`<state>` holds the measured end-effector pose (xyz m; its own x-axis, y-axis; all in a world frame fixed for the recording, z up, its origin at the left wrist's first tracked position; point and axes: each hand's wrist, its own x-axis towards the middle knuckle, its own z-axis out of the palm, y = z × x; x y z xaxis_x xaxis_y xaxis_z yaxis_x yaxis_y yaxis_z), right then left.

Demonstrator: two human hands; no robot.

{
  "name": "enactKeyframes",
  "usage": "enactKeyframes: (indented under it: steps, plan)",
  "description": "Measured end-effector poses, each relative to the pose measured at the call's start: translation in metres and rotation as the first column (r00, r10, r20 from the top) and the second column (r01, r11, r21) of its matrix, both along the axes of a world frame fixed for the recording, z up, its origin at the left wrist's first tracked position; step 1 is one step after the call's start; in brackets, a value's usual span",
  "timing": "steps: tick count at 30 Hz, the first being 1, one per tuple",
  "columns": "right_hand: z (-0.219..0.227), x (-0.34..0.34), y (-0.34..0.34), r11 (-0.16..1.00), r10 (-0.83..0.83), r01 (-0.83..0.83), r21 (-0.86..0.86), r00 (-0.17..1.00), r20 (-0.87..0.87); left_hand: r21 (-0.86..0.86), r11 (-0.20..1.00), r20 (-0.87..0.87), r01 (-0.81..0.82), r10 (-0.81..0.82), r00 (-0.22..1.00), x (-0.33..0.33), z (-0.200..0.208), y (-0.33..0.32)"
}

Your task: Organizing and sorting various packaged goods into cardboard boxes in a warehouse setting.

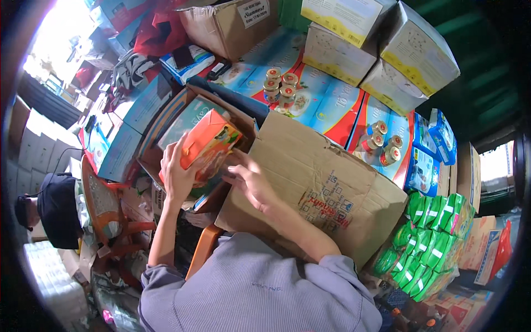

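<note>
An orange box (pixel 206 135) with pictures printed on its side is tilted over an open carton (pixel 241 123). My left hand (pixel 178 167) is closed around the box's left side. My right hand (pixel 249 178) is at its lower right edge, with curled fingers against it; part of that contact is hidden. Inside the carton, behind the orange box, lies a teal-green box (pixel 191 117). A broad brown cardboard flap (pixel 315 182) spreads to the right, beneath my right forearm.
Small lidded jars (pixel 281 87) stand in a cluster on blue-and-red cartons (pixel 332 105); more jars (pixel 381 145) stand to the right. White-and-yellow boxes (pixel 381 50) are stacked behind. Green packets (pixel 434 243) and blue packs (pixel 431 149) are at right. A person in dark clothing (pixel 60 210) is at left.
</note>
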<state>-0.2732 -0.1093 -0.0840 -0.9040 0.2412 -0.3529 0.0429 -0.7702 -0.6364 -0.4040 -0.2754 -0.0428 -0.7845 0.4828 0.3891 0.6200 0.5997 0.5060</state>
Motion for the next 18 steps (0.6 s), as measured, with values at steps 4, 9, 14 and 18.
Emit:
enactKeyframes:
  steps: [4,9,14,18]
  plan:
    - [0.005,0.016,0.003,0.990,0.126,-0.121,0.066,0.989,-0.076,-0.132,0.991,0.147,-0.022,0.042,0.988,-0.014,-0.031,0.013]
    - [-0.001,0.041,-0.001,0.967,0.203,-0.199,0.161,0.979,-0.009,-0.154,0.988,0.132,0.005,0.016,0.991,-0.023,-0.078,0.025]
    - [-0.013,0.056,-0.008,0.938,0.264,-0.256,0.235,0.965,0.000,-0.121,0.992,0.146,0.037,-0.019,0.989,-0.048,-0.122,0.034]
    - [-0.015,0.065,-0.010,0.948,0.276,-0.276,0.161,0.961,0.022,-0.233,0.972,0.261,0.024,0.039,0.965,-0.065,-0.154,0.041]
